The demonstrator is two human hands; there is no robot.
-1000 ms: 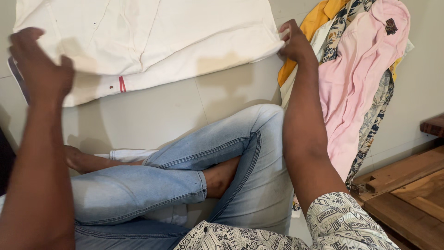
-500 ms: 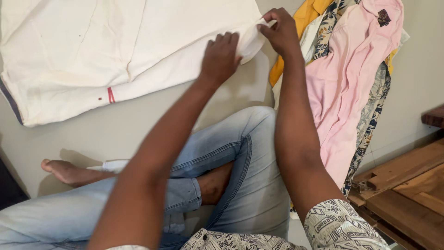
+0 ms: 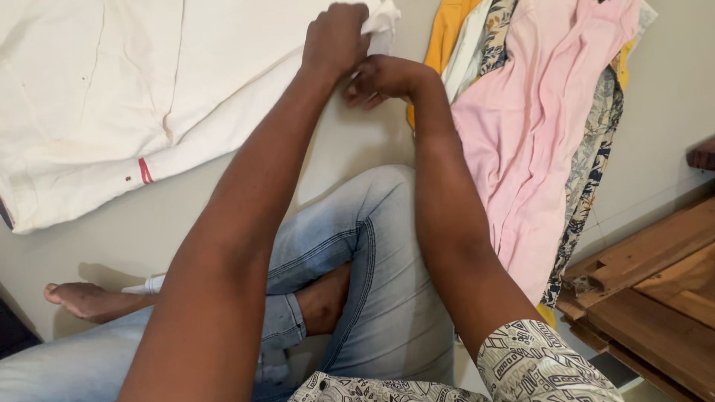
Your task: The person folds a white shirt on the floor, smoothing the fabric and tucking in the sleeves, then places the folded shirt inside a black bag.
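Head view: cream garment (image 3: 149,89) spread flat on floor (image 3: 186,216), beyond bent knee in jeans (image 3: 372,246). Left hand (image 3: 335,37) clamps garment's right corner, fingers closed on cloth. Right hand (image 3: 383,78) just below same corner, fingers curled, grip unclear. Pile of shirts (image 3: 536,126) right of garment. Best done keeping corner taut, edges aligned, clear of pile.

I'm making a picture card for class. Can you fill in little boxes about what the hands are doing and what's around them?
left hand: grips the corner of the white shirt
right hand: at the same corner, just below the left hand
white shirt: spread flat on the floor
pile: pink, yellow and patterned clothes, right of the hands
legs: crossed, in jeans
wood boards: far right
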